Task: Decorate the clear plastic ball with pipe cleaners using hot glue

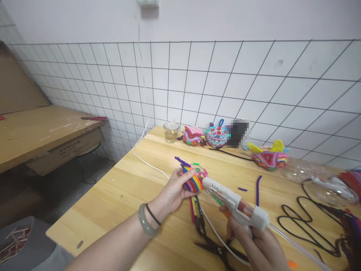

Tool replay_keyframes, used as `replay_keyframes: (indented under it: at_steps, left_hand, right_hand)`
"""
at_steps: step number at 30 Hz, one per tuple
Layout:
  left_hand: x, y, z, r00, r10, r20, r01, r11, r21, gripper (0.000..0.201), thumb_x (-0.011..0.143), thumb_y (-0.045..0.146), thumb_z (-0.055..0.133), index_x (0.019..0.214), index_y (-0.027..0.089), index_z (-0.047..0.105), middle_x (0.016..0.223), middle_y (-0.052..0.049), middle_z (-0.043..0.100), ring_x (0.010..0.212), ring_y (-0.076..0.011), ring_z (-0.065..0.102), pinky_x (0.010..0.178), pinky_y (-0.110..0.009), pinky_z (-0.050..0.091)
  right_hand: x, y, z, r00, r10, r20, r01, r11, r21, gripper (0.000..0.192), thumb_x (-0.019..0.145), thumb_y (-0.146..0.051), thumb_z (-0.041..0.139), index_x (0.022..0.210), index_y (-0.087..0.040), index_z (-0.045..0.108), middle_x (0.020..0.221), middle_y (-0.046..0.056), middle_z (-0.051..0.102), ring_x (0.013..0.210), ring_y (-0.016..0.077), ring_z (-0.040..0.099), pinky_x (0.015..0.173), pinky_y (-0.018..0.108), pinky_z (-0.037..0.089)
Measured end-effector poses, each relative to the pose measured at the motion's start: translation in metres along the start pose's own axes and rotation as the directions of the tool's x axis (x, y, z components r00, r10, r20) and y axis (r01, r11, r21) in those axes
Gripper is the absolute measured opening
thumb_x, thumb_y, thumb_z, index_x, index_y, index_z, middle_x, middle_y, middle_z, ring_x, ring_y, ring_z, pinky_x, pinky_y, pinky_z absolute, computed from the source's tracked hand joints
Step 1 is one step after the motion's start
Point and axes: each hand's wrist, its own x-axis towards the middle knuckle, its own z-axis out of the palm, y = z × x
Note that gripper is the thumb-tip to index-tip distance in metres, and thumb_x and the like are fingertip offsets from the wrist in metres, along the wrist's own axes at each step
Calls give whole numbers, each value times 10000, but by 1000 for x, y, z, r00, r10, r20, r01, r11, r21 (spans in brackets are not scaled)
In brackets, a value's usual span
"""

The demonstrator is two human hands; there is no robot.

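Light wooden worktable (126, 192) set against a white tiled wall (254, 82); a white cable (146, 162) runs across it. Along the back edge stand three finished multicoloured pipe-cleaner ornaments (216, 136) and a clear glass cup (170, 131). Black scissors (220, 249) and loose coloured pipe cleaners (197, 214) lie near the front.

Right hand (258, 244) is closed round the grip of a white hot-glue gun (235, 205), its nozzle touching the work. Left hand (176, 192) is wrapped around a small rainbow-striped pipe-cleaner ball (194, 180), held just above the table, a purple strand projecting from its top.

Assessment: gluing stage, piece partly wound. The next move appears to require a small, controlled bead, with fingers kept off the nozzle.
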Motion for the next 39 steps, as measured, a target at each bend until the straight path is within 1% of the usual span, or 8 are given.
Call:
replay_keyframes:
  at_steps: [4,10,13,18,30,34,37,39]
  left_hand:
    - [0,0,0,1000,-8,2,8,1000,-6,374,734,370,736,1051,200,634,1024,-85,714,812,-177,680,691,-318,569]
    - [-1,3,1,999,-11,42,10,1000,16,346,760,369,711,1054,198,652,1063,-90,704,854,-175,669,709,-306,562]
    - [-2,3,2,999,-15,51,14,1000,27,343,762,370,709,1050,190,662,1065,-95,703,858,-175,667,706,-297,558]
    - [-1,2,1,999,-8,43,7,1000,26,335,745,371,723,1021,189,671,1041,-89,714,839,-180,672,692,-298,558]
    - [-1,3,3,1000,-15,-11,15,1000,10,340,716,350,750,998,189,646,936,-72,722,775,-177,677,663,-311,565]
    - [-1,3,2,1000,-17,15,17,1000,2,312,724,351,743,973,184,660,943,-77,722,779,-174,674,661,-307,564]
    - [-2,3,1,999,-22,25,22,1000,-1,292,734,351,733,963,185,663,946,-76,721,784,-174,672,660,-307,564]
    - [-2,3,1,1000,-26,17,26,1000,0,289,735,354,732,960,187,661,936,-71,722,774,-173,671,659,-311,564]
  right_hand:
    - [-2,4,0,1000,11,17,-11,1000,9,328,893,-390,504,657,-199,627,830,79,736,715,189,684,661,230,568]
    - [-5,5,0,997,43,65,-47,997,58,241,915,-375,489,890,-191,642,736,35,663,616,163,625,567,215,520]
    - [-3,2,1,997,57,47,-60,996,71,236,920,-377,480,884,-199,630,666,8,612,587,154,597,546,209,496]
    - [-2,2,0,997,24,76,-28,998,54,222,930,-363,461,883,-204,609,621,-13,570,550,143,570,540,206,481]
    - [-1,2,0,996,24,85,-31,997,72,231,921,-372,471,857,-203,614,613,-3,579,548,158,582,513,217,489]
    - [0,1,0,996,35,80,-41,997,72,243,927,-373,466,863,-196,619,681,19,615,576,159,596,515,216,492]
    - [-1,1,-1,993,39,107,-45,997,56,255,932,-378,459,861,-194,620,781,56,665,655,180,628,542,226,503]
    - [-2,1,-2,993,36,111,-42,998,54,257,934,-383,452,862,-198,615,779,58,666,664,184,628,540,227,502]
